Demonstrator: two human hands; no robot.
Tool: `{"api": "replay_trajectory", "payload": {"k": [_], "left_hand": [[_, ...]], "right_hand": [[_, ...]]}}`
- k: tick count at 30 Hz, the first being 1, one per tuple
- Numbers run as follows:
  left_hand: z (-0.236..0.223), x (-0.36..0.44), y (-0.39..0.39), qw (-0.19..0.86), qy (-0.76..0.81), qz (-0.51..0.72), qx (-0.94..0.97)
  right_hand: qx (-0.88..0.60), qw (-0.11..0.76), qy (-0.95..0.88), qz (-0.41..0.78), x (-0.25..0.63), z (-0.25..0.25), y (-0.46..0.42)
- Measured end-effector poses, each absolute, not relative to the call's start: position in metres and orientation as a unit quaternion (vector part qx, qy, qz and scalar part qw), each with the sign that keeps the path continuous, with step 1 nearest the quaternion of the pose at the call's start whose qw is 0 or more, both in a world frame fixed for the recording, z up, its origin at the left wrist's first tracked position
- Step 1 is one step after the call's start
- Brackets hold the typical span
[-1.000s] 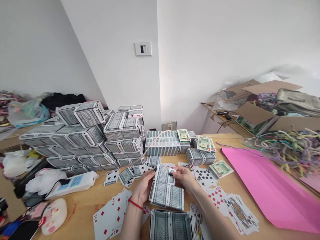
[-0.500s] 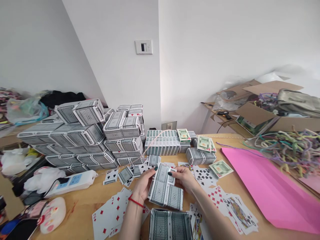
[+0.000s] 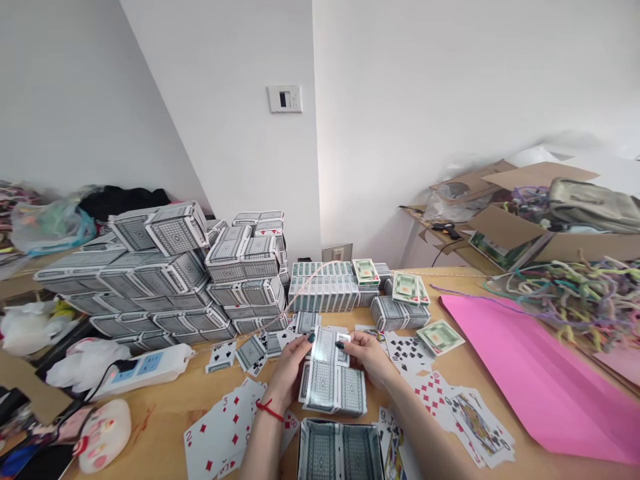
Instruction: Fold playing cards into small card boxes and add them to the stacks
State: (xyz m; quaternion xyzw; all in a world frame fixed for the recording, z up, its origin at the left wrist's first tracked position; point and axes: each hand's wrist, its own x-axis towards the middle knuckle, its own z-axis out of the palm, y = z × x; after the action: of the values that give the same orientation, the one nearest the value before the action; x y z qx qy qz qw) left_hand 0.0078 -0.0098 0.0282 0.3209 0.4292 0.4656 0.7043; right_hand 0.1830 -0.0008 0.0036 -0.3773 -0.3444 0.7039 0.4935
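Note:
Between my hands is a piece made of joined playing cards (image 3: 324, 373), grey patterned backs facing me. My left hand (image 3: 291, 365) grips its left edge, thumb on the upper part of a card. My right hand (image 3: 367, 359) pinches its upper right side, thumb on top. Just below, at the bottom edge of the view, stands an open box built of playing cards (image 3: 341, 448). Loose face-up cards lie on both sides, with red diamonds (image 3: 220, 427) at left and a king or similar picture card (image 3: 477, 420) at right.
Stacked card-built boxes (image 3: 155, 267) fill the back left. Card packs (image 3: 323, 287) and green-boxed decks (image 3: 410, 288) stand at the back. A pink sheet (image 3: 530, 380) and tangled fuzzy strands (image 3: 575, 297) lie at right; a power strip (image 3: 145, 370) is at left.
The card piece has tilted slightly in my hands, and its upper card now catches a bright glare. Both hands keep their hold; the view has shifted a little.

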Motion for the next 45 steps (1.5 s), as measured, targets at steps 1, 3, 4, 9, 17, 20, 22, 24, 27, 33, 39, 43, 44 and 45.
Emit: {"api": "replay_trajectory", "payload": {"k": [1,3,4,9,17,20,22,24,27,33,39,43,44,45], "left_hand": [[0.029,0.007,-0.010,0.705,0.424,0.462,0.330],[0.028,0.006,-0.010,0.705,0.415,0.455,0.351],[0.027,0.006,-0.010,0.703,0.413,0.453,0.360],[0.024,0.006,-0.007,0.681,0.395,0.515,0.340],[0.023,0.000,-0.003,0.634,0.367,0.625,0.270],[0.021,0.000,-0.002,0.627,0.344,0.642,0.275],[0.021,0.000,-0.001,0.620,0.339,0.648,0.284],[0.021,0.000,-0.001,0.613,0.340,0.649,0.296],[0.021,-0.001,-0.002,0.620,0.338,0.634,0.316],[0.020,-0.004,-0.005,0.617,0.307,0.618,0.378],[0.031,-0.002,-0.011,0.600,0.270,0.620,0.428],[0.041,0.000,-0.014,0.642,0.283,0.613,0.363],[0.042,-0.001,-0.014,0.658,0.290,0.604,0.344],[0.042,-0.001,-0.014,0.675,0.298,0.592,0.325]], "right_hand": [[-0.378,0.495,-0.348,0.701,0.183,0.003,0.000],[-0.380,0.497,-0.350,0.697,0.183,0.002,0.001],[-0.382,0.499,-0.350,0.695,0.183,0.002,0.001],[-0.371,0.551,-0.312,0.679,0.185,0.005,0.002],[-0.362,0.504,-0.311,0.720,0.195,0.006,0.003],[-0.369,0.475,-0.320,0.732,0.197,0.005,0.002],[-0.370,0.455,-0.324,0.742,0.198,0.004,0.001],[-0.364,0.434,-0.325,0.757,0.198,0.004,0.002],[-0.334,0.428,-0.317,0.778,0.200,0.003,0.003],[-0.308,0.481,-0.299,0.765,0.199,0.002,0.005],[-0.325,0.539,-0.325,0.706,0.192,-0.001,0.003],[-0.344,0.547,-0.357,0.675,0.191,0.002,0.001],[-0.352,0.550,-0.364,0.664,0.191,0.003,0.000],[-0.362,0.554,-0.373,0.651,0.191,0.005,0.000]]}}
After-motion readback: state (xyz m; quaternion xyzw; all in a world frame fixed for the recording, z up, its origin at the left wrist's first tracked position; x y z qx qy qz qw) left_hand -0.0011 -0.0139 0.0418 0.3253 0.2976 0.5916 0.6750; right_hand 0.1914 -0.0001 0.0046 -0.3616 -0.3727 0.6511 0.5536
